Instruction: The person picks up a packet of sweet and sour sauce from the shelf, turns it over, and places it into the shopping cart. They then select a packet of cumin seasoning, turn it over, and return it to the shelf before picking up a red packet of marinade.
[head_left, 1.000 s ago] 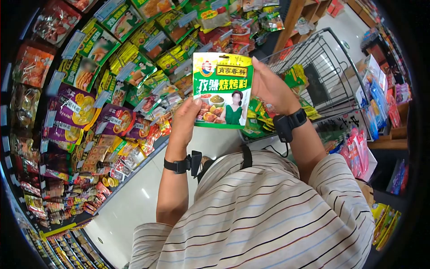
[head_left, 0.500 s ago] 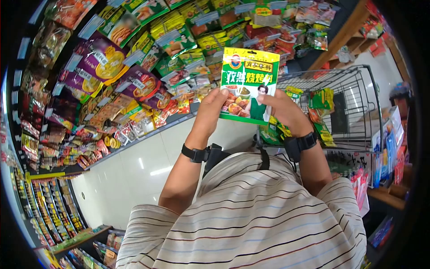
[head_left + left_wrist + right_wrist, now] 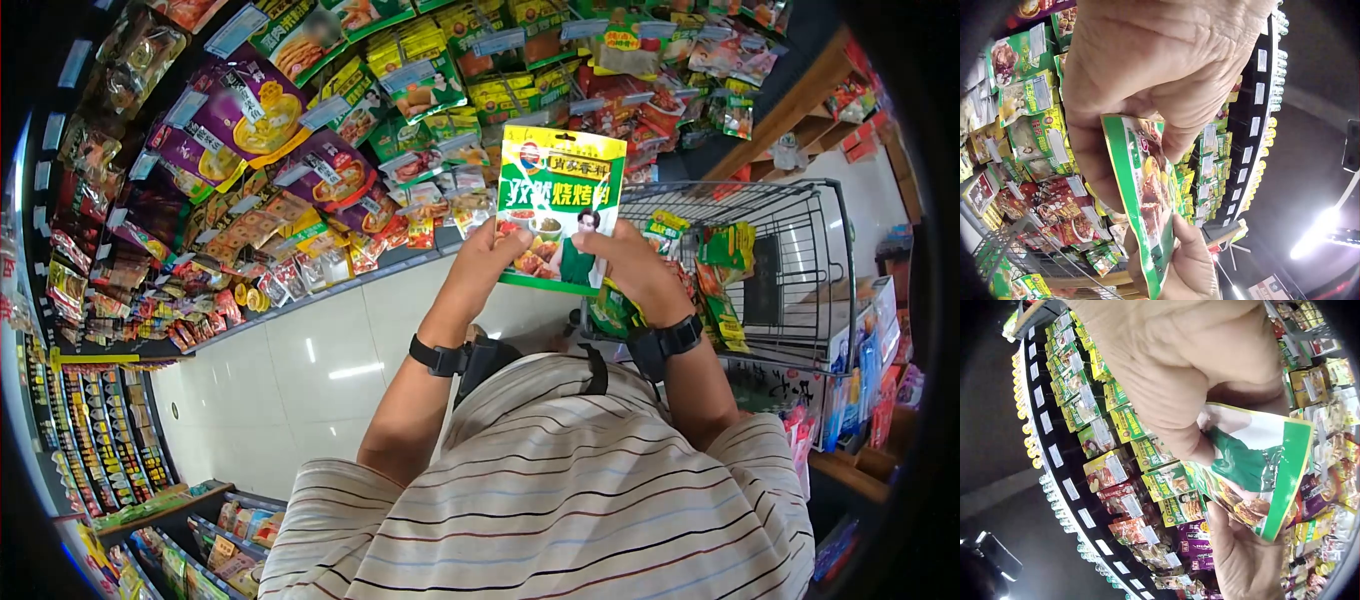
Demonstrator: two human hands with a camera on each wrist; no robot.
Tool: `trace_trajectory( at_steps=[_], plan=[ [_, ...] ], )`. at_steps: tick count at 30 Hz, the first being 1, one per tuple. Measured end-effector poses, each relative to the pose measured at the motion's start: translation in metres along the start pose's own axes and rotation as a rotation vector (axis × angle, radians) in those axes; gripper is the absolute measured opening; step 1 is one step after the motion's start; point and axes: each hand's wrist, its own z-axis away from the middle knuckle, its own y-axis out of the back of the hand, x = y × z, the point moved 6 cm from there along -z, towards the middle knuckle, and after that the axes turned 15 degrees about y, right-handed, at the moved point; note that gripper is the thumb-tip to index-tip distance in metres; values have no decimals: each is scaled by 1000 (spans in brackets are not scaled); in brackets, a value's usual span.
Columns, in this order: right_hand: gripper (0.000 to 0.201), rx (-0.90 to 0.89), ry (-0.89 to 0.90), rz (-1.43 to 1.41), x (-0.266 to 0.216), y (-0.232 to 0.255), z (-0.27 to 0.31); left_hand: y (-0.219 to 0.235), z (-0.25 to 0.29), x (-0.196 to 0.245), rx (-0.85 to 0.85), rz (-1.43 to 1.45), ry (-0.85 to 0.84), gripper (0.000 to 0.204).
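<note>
A green, yellow and white seasoning packet (image 3: 545,215), its front printed with food and a figure in green, is held upright before the chest in the head view. My left hand (image 3: 474,277) pinches its lower left edge, thumb on the front. At the lower right edge my right hand (image 3: 645,272) pinches it the same way. Up close in the left wrist view, the left thumb and fingers grip the packet (image 3: 1141,181) from both sides. The right wrist view shows the right thumb pressed on the packet's (image 3: 1250,456) front, near the green figure.
Shelves of hanging packets (image 3: 415,80) with price tags curve along the left and far side, purple packets (image 3: 245,115) among them. A wire shopping cart (image 3: 800,280) stands at the right, holding several green and yellow packets (image 3: 725,250). Pale tiled floor (image 3: 300,350) lies below the shelves.
The right hand has shifted from the packet's upper right edge to its lower right, thumb now on the front. Packet and hands sit further right in view, and the head view has turned.
</note>
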Motion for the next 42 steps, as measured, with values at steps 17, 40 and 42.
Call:
trace_trajectory(
  at_steps=[17,40,42],
  plan=[
    [33,-34,74,245,-1,-5,-6,5,-2,-3,12,45,-7,31],
    [32,-41,244,403,-11,-31,-26,13,23,26,340,-327,-244,55],
    [30,-73,386,561,-16,-48,-33,-1,26,31,284,-282,-248,59]
  ],
)
